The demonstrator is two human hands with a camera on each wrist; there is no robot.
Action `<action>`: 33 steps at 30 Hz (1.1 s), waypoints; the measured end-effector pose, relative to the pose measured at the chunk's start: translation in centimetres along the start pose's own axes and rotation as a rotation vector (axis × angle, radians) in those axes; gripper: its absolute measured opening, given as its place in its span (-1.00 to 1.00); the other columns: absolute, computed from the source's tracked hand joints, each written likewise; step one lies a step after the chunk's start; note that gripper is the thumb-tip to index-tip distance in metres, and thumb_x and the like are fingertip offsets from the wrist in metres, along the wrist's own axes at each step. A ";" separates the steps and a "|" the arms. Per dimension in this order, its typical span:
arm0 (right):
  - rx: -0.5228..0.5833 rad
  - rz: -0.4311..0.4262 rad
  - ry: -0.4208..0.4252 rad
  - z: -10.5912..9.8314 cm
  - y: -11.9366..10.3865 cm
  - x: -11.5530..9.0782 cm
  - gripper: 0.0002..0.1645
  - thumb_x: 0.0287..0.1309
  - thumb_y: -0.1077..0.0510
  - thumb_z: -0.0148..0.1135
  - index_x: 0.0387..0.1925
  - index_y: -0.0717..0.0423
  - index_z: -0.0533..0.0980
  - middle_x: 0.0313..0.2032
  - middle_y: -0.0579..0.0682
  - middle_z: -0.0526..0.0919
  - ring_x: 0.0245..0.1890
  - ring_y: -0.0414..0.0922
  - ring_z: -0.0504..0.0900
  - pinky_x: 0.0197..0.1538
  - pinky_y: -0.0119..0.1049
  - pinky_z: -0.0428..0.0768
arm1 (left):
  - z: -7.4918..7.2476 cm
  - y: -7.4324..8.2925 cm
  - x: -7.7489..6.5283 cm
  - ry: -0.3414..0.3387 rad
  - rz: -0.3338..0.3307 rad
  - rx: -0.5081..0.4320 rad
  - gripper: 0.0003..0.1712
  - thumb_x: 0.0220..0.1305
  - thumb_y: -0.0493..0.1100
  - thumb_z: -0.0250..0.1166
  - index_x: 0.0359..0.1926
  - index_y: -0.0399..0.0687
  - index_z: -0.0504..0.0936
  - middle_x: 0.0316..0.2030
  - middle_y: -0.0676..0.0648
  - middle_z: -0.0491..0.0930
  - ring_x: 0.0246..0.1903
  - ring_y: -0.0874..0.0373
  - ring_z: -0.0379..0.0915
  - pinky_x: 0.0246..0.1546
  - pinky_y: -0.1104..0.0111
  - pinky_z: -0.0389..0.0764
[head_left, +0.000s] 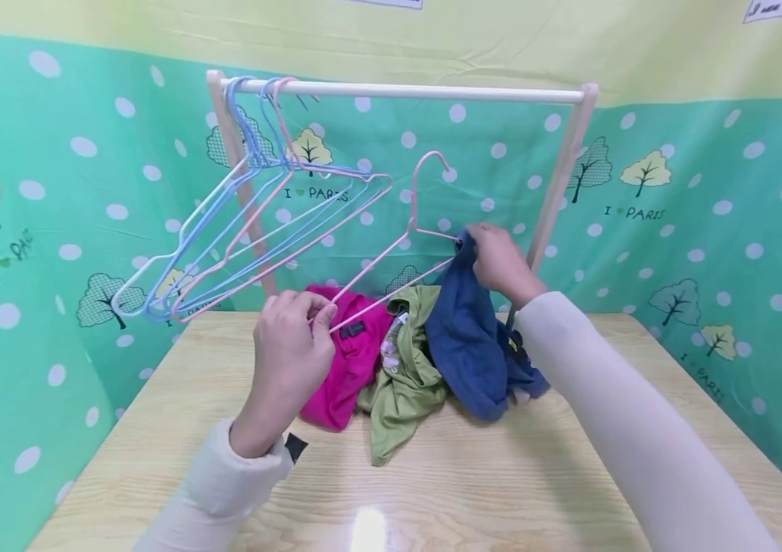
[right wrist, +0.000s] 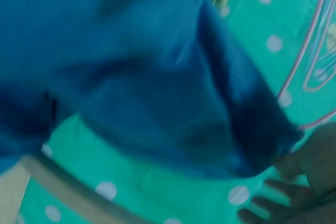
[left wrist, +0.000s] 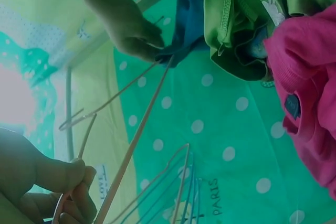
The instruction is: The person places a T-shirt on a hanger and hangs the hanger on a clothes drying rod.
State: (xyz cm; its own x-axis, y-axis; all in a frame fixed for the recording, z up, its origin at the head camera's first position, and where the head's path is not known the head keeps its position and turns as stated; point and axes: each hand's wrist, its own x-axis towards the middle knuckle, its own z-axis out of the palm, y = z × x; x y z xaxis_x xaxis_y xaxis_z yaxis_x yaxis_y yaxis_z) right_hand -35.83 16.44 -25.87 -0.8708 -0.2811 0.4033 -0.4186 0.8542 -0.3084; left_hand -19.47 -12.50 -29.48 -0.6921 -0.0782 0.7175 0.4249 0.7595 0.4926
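Observation:
Between both hands, above the table, a pink wire hanger is held with its hook up. My left hand pinches its left end between thumb and fingers. A dark blue garment hangs from my right hand, which grips its upper edge where the hanger's right end runs into the cloth. That tip of the hanger is hidden by the cloth. In the right wrist view, the blue garment spreads wide from the right fingers. Behind the hanger lie a green garment and a magenta garment.
A rack with a white rail and wooden posts stands at the back of the wooden table. Several blue, white and pink hangers hang at the rail's left end. A green dotted cloth covers the surrounding walls.

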 end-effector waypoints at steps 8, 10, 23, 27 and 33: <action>-0.026 -0.192 0.035 0.7 1.0 0.5 -0.81 0.49 0.28 0.11 -0.01 0.25 0.60 -0.13 0.18 0.68 -0.11 0.12 0.67 -0.07 0.00 0.62 | -0.2 0.0 0.1 0.000 -0.026 -0.001 -0.86 0.32 -0.33 0.38 -0.31 -0.39 0.68 -0.35 -0.26 0.61 -0.32 -0.16 0.43 -0.21 0.04 0.42; -0.037 -0.237 0.071 0.8 1.1 0.4 -0.80 0.48 0.28 0.14 0.00 0.27 0.60 -0.12 0.21 0.70 -0.09 0.15 0.67 -0.03 0.02 0.63 | -0.2 0.0 0.0 0.001 -0.029 -0.002 -0.86 0.33 -0.33 0.37 -0.31 -0.39 0.67 -0.34 -0.26 0.61 -0.32 -0.16 0.43 -0.20 0.04 0.42; 0.084 -0.354 0.229 1.8 -2.4 -0.3 -0.80 0.51 0.18 0.13 0.01 0.21 0.56 -0.13 0.14 0.68 -0.15 0.07 0.66 -0.08 0.00 0.61 | 0.4 -0.2 -0.1 0.029 -0.005 0.013 -0.86 0.32 -0.34 0.38 -0.33 -0.39 0.66 -0.36 -0.26 0.61 -0.34 -0.15 0.41 -0.21 0.06 0.40; 0.231 -0.385 0.315 1.7 -3.7 -0.3 -0.81 0.48 0.18 0.16 -0.04 0.20 0.59 -0.13 0.11 0.68 -0.16 0.00 0.66 -0.09 -0.06 0.61 | 0.6 -0.2 -0.2 0.045 0.011 0.002 -0.86 0.33 -0.33 0.37 -0.34 -0.38 0.66 -0.37 -0.24 0.61 -0.35 -0.15 0.41 -0.23 0.07 0.40; 0.245 -0.499 0.391 0.0 -4.3 0.1 -0.73 0.49 0.21 0.14 0.06 0.30 0.58 -0.03 0.20 0.65 0.01 0.09 0.61 0.09 -0.03 0.56 | 0.6 0.0 -0.1 0.092 0.023 -0.041 -0.88 0.33 -0.35 0.36 -0.32 -0.38 0.66 -0.37 -0.24 0.60 -0.37 -0.13 0.40 -0.27 0.10 0.39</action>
State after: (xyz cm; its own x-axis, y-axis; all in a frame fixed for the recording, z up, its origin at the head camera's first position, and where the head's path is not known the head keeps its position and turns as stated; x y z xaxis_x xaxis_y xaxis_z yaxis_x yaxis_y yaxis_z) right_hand -34.12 12.73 -24.49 -0.4201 -0.3975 0.8158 -0.8326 0.5264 -0.1722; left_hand -19.75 -12.10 -29.84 -0.6261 -0.1215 0.7702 0.4648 0.7350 0.4938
